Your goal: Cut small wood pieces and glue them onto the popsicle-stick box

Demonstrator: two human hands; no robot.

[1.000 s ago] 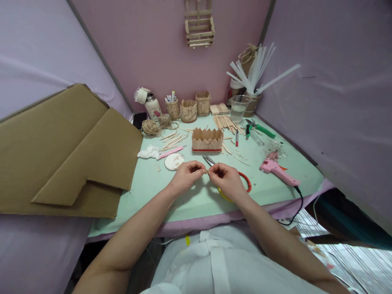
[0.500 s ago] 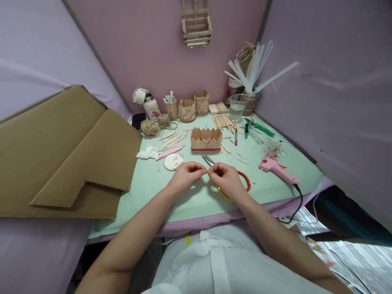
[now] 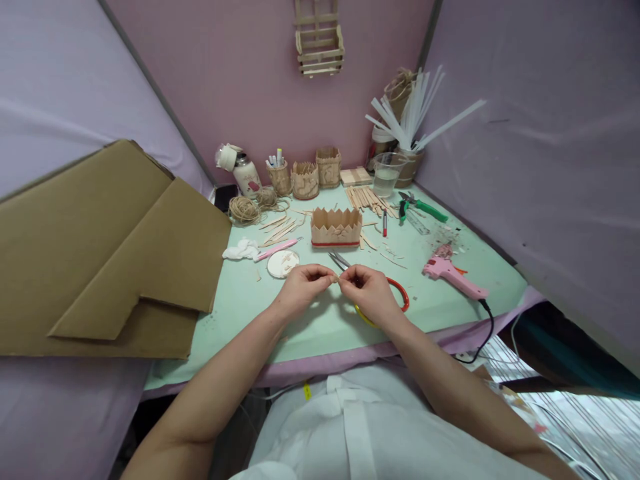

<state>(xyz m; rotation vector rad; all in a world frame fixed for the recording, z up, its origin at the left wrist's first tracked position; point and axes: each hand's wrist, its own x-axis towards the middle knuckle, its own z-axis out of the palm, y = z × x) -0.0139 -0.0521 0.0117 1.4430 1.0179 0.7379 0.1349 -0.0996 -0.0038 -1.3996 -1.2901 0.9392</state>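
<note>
My left hand (image 3: 305, 288) and my right hand (image 3: 369, 291) meet above the front of the table, thumbs and forefingers pinched. Between the fingertips is a small tan piece (image 3: 336, 279), too little to name surely. Scissors (image 3: 403, 293) with red and yellow handles lie beneath my right hand, partly covered by it, their blades pointing away. Just beyond stands a wooden box (image 3: 336, 236) with a zigzag rim and a red band at its base. A round white dish (image 3: 280, 260) with small bits on it lies left of my left hand.
A pink glue gun (image 3: 455, 277) with a black cord lies at right, green-handled pliers (image 3: 430, 211) behind it. Wooden sticks (image 3: 367, 199), twine (image 3: 245, 210) and a cup of water (image 3: 386, 179) are at the back. Folded cardboard (image 3: 165, 260) covers the left side.
Both hands hold nearly the same place and pinch. The fingertips shift very slightly around the small tan piece; nothing else visibly moves on the table.
</note>
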